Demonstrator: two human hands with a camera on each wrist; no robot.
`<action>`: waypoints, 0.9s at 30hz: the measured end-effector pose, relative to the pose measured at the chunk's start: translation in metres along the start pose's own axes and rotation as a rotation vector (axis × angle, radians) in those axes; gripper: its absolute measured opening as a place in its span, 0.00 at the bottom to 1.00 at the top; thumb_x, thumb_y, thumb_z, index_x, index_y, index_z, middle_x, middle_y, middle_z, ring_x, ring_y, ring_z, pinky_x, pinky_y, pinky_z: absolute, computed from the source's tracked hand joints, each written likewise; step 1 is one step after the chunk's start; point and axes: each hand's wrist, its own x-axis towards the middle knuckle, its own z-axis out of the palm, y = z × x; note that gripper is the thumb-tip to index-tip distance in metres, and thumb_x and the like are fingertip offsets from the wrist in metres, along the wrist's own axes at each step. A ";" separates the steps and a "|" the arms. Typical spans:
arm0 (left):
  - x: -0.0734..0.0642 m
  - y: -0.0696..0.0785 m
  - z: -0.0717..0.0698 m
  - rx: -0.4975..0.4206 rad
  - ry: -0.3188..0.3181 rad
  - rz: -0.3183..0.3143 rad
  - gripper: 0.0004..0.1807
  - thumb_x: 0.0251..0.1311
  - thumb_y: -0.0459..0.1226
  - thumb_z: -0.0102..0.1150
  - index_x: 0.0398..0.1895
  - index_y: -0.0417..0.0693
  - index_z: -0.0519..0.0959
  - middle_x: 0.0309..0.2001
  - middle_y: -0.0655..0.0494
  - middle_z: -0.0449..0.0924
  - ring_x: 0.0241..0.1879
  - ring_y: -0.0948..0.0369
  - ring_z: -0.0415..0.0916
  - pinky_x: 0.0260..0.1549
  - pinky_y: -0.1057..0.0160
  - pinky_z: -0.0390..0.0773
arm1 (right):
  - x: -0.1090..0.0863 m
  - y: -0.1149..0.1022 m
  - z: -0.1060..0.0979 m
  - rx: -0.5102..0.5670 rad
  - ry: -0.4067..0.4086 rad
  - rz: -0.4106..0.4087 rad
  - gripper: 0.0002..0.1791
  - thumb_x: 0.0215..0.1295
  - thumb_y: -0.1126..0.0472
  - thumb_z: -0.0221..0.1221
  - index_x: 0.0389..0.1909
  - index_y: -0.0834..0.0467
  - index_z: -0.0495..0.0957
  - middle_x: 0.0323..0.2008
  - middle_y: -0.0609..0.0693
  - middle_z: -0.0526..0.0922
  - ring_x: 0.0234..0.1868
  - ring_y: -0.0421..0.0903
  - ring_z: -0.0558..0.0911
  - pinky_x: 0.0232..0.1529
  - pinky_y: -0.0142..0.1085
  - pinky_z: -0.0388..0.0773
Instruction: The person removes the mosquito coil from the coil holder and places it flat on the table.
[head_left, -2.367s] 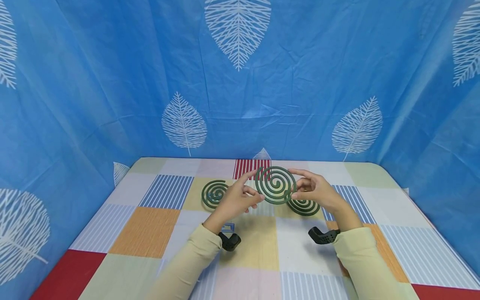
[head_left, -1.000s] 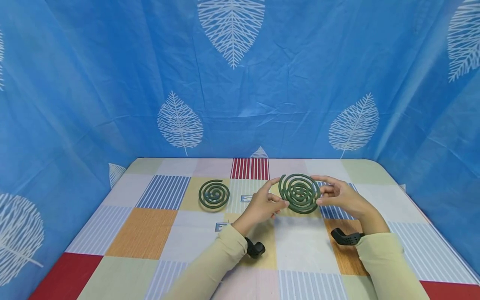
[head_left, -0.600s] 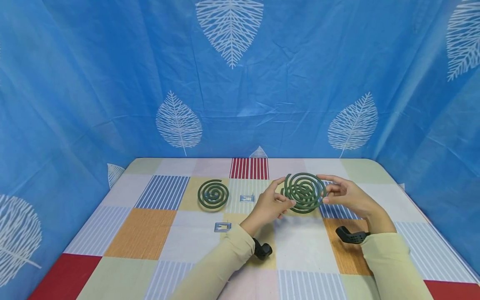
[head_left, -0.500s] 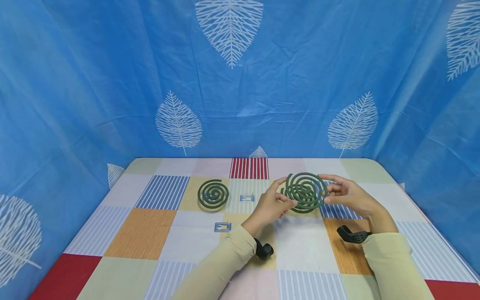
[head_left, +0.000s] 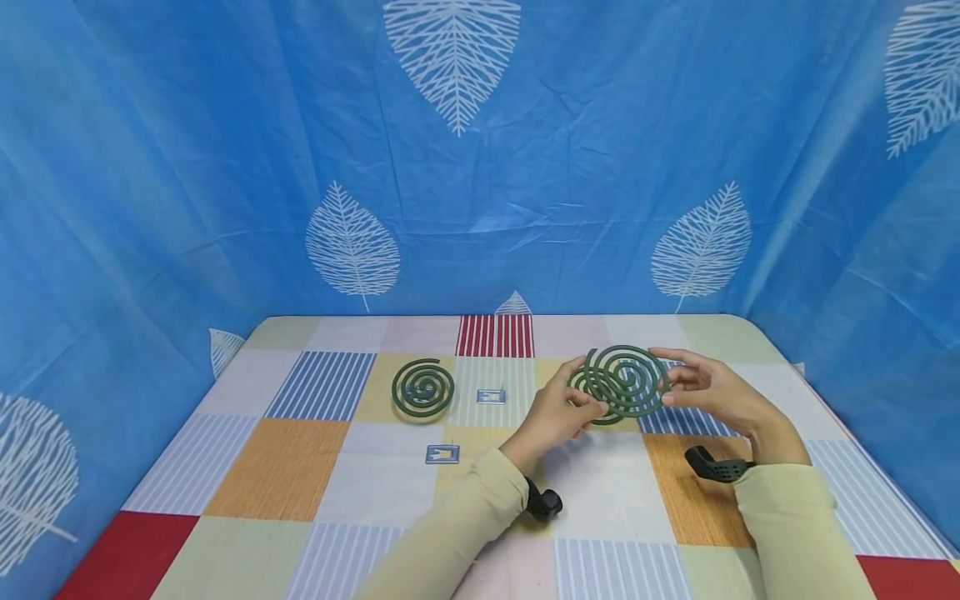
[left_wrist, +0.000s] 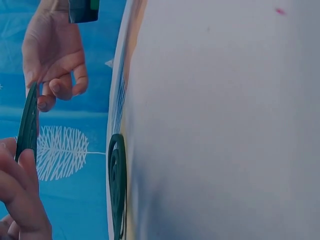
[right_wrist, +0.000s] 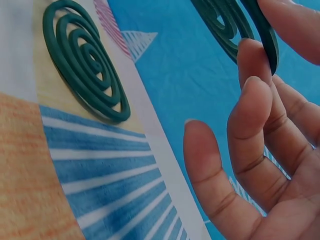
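Observation:
Both hands hold up a green mosquito coil (head_left: 628, 381) above the table at right of centre, tilted toward me in the head view. My left hand (head_left: 553, 414) pinches its left edge; my right hand (head_left: 716, 398) pinches its right edge between thumb and fingers. In the left wrist view the held coil (left_wrist: 27, 125) appears edge-on between the two hands. A second coil (right_wrist: 90, 60) lies lower, near the table; the held one overlaps it in the head view. Further left, a third coil (head_left: 423, 390) sits over a small blue-and-silver piece seen through its rings.
Two small metal coil stands with upright pins, one farther back (head_left: 491, 397) and one nearer (head_left: 442, 453), lie between the left coil and my left arm. A patchwork cloth (head_left: 277, 467) covers the table. Blue leaf-patterned curtains (head_left: 570, 167) rise behind and at both sides.
Both hands have carried the held coil rightward, from between the two other coils to over and partly past the right one. The stands, earlier behind my left hand and arm, are now uncovered.

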 end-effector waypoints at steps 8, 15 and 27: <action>0.005 -0.005 0.009 -0.052 -0.067 -0.039 0.45 0.71 0.32 0.68 0.87 0.55 0.59 0.41 0.60 0.90 0.27 0.58 0.84 0.23 0.66 0.76 | -0.010 0.004 -0.010 -0.029 0.051 0.047 0.38 0.73 0.77 0.62 0.74 0.39 0.74 0.43 0.47 0.86 0.46 0.41 0.85 0.48 0.32 0.84; 0.008 -0.008 0.016 -0.136 -0.125 -0.068 0.45 0.73 0.30 0.64 0.88 0.52 0.55 0.43 0.57 0.89 0.26 0.63 0.79 0.24 0.66 0.74 | -0.016 0.009 -0.015 -0.093 0.092 0.129 0.35 0.74 0.74 0.63 0.74 0.40 0.73 0.44 0.45 0.85 0.46 0.40 0.84 0.48 0.31 0.81; 0.015 -0.008 0.032 -0.223 -0.153 -0.109 0.48 0.70 0.27 0.66 0.88 0.55 0.55 0.45 0.56 0.89 0.24 0.65 0.79 0.22 0.69 0.74 | -0.029 0.015 -0.027 -0.144 0.132 0.162 0.34 0.74 0.72 0.64 0.70 0.34 0.76 0.44 0.46 0.86 0.45 0.42 0.85 0.47 0.33 0.83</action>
